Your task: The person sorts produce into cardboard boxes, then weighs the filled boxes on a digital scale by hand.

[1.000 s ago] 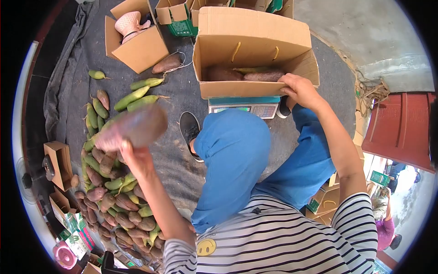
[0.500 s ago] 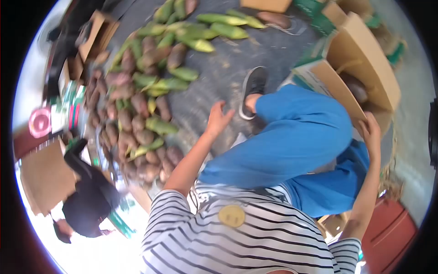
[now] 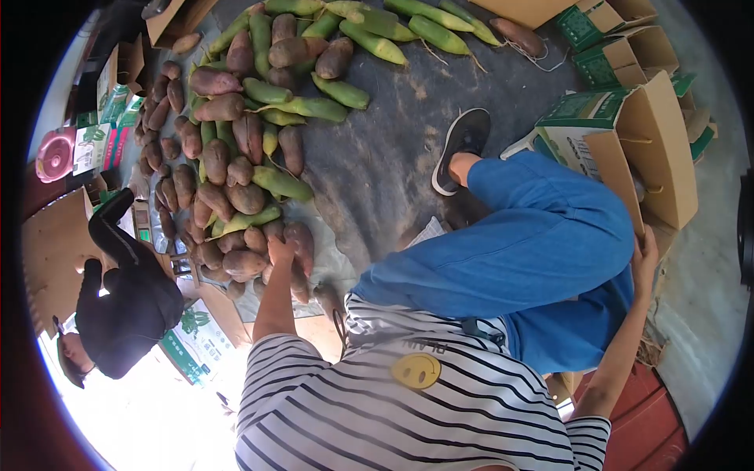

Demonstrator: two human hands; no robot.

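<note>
My left hand (image 3: 280, 253) is down at the near edge of a heap of reddish-brown root vegetables (image 3: 246, 198). Its fingers are closed against a reddish root vegetable (image 3: 299, 242), partly hidden by the hand. Long green radishes (image 3: 373, 41) lie among and beyond the brown ones. At the right, my right hand (image 3: 646, 259) grips the lower edge of an open cardboard box (image 3: 656, 149) beside my bent knee. The box is tilted, with a roundish thing partly visible inside.
A dark sheet (image 3: 369, 149) covers the floor, with my shoe (image 3: 463, 149) on it. Green-printed cartons (image 3: 613, 59) stand at the upper right. A person in black (image 3: 129, 302) bends at the left near a large carton (image 3: 55, 251). A pink round object (image 3: 56, 155) stands behind.
My left hand has moved left and down, from open above the sheet to the heap's root vegetables. My right hand stays at the box's edge. The view has shifted slightly.
</note>
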